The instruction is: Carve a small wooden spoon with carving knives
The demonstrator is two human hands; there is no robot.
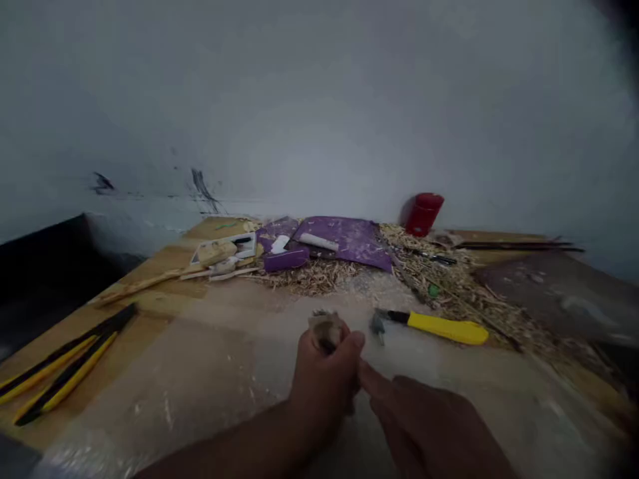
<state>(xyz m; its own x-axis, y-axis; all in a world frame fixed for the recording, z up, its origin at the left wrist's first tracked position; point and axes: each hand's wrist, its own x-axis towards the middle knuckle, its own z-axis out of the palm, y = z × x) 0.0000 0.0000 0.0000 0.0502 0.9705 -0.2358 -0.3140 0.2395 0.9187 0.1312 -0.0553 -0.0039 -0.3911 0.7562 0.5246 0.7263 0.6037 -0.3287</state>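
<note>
Nearest me, my right hand (429, 429) hangs half open and empty, its forefinger almost at my left hand (324, 379), which grips a small, rough-carved pale wooden piece (327, 329) above the pale wooden surface (164, 372). Loose wood shavings (309, 279) lie far off; a yellow-handled hammer (439, 327) rests right.

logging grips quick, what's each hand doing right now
Left hand: closed, holding a small wooden piece.
Right hand: open, holding nothing visible.
</note>
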